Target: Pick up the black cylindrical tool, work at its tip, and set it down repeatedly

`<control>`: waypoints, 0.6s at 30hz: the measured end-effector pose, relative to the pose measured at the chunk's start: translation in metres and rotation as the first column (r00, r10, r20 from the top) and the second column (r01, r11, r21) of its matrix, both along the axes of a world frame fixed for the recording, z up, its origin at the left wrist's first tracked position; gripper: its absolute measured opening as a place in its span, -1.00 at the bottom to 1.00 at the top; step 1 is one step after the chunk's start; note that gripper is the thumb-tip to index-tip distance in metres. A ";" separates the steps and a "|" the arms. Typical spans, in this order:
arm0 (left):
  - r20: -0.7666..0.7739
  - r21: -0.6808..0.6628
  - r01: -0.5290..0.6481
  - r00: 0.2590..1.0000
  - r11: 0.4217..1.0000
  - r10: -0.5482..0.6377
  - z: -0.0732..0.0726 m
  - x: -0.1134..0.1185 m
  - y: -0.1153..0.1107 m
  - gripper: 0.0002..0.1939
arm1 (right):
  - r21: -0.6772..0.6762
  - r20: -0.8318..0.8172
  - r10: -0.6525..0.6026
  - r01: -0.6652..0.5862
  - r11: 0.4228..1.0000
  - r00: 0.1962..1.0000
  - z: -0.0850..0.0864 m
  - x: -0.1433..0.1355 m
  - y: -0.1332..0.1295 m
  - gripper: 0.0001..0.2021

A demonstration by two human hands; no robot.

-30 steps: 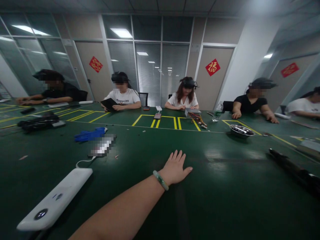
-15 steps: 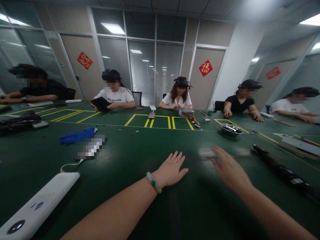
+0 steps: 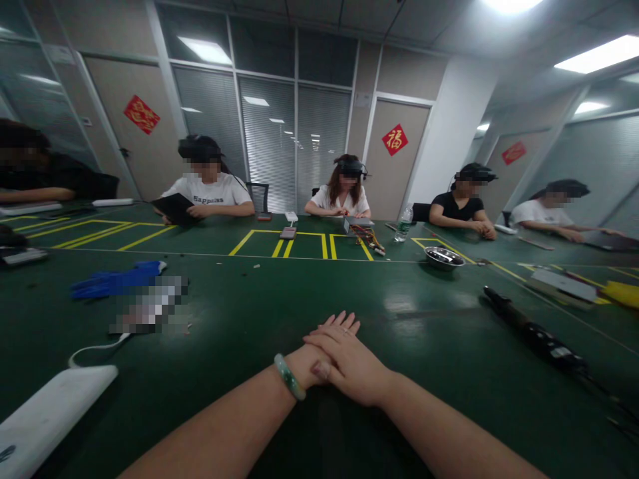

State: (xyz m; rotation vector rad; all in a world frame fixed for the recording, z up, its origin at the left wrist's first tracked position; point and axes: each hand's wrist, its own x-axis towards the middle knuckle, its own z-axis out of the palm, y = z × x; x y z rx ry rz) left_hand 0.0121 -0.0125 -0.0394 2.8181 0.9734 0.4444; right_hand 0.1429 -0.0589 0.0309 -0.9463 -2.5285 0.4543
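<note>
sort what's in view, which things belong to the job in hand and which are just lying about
In use: right hand, resting over left hand; green bangle on the left wrist.
Lying about: blue glove-like item, white device, metal bowl, long black object.

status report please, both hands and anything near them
Right hand over left hand, both empty. Bracelet on left wrist. Blue glove and white power bank off to the left, black tool right; none touching.

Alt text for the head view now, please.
The right hand rests across the left hand on a green table. A blue glove lies left, a metal bowl and a long black object right; five people sit opposite.
</note>
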 end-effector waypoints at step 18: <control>-0.009 -0.176 -0.002 1.000 0.984 0.000 0.056 -0.005 -0.012 -0.32 | 0.365 -0.064 -0.887 0.838 0.406 0.457 0.000 0.179 0.044 -0.46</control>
